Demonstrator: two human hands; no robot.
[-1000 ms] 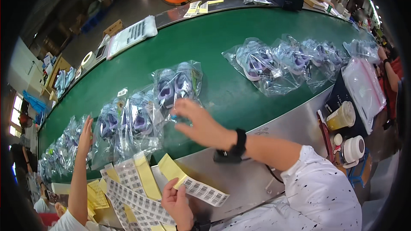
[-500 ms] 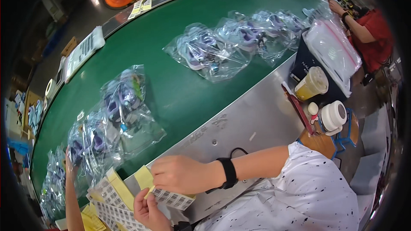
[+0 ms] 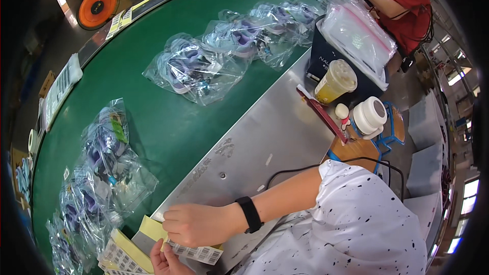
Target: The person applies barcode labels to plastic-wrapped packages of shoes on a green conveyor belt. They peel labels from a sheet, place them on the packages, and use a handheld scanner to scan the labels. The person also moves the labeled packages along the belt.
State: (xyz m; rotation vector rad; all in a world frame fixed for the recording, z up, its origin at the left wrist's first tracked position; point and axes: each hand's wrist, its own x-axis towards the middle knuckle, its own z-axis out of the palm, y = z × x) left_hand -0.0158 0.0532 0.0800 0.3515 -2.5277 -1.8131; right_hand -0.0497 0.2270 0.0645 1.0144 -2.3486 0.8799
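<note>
At the lower edge of the picture my left hand [image 3: 170, 263] pinches the edge of a yellow-backed sheet of barcode labels [image 3: 201, 254]. My right hand [image 3: 198, 225], with a black band on its wrist, is closed just above that sheet, its fingers curled close to the left fingertips. Its thumb and whatever it grips are hidden. More label sheets [image 3: 125, 259] with yellow backing lie beside my left hand. Up and left of my hands, pairs of light blue and purple shoes in clear plastic bags [image 3: 107, 147] lie on the green conveyor belt [image 3: 153, 127].
More bagged shoes [image 3: 198, 69] lie farther along the belt. On the metal ledge stand a drink cup [image 3: 336, 81], a white jar [image 3: 369, 116] and a dark blue box [image 3: 331, 46] topped with clear bags. A co-worker in red [image 3: 400, 7] is at the far right. An orange fan [image 3: 98, 8] stands beyond.
The view has swung right, so everything sits farther left in the picture. My hands keep their hold at the label sheet. Another person's arm at the lower left is out of sight now.
</note>
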